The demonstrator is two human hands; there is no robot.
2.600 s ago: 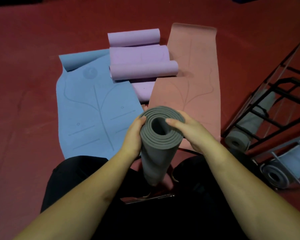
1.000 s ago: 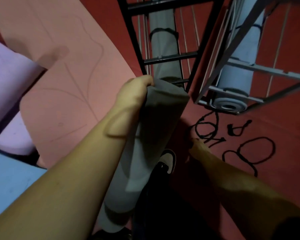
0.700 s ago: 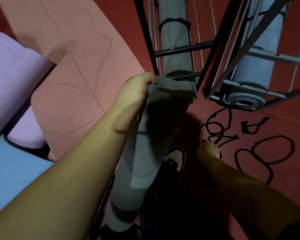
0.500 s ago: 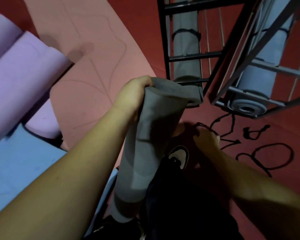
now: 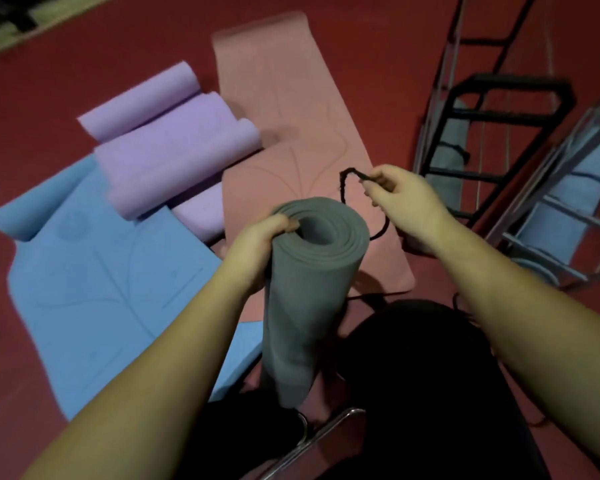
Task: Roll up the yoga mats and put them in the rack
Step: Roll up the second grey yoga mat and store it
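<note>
Frame centre: rolled grey mat [image 5: 309,292] upright, left hand [image 5: 257,247] gripping its top rim, thumb inside. Right hand [image 5: 404,202] pinches black cord loop [image 5: 347,188] just beside it. Rack [image 5: 499,112] upper right.

The left hand [image 5: 257,247] is gripping (thumb tucked inward); the right hand [image 5: 404,202] is pinching, with both forearms reaching forward.

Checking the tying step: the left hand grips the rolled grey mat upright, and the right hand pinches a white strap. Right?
Not quite. In the head view the strap pinched by the right hand is black, not white. The left hand does grip the rolled grey mat upright.
</note>
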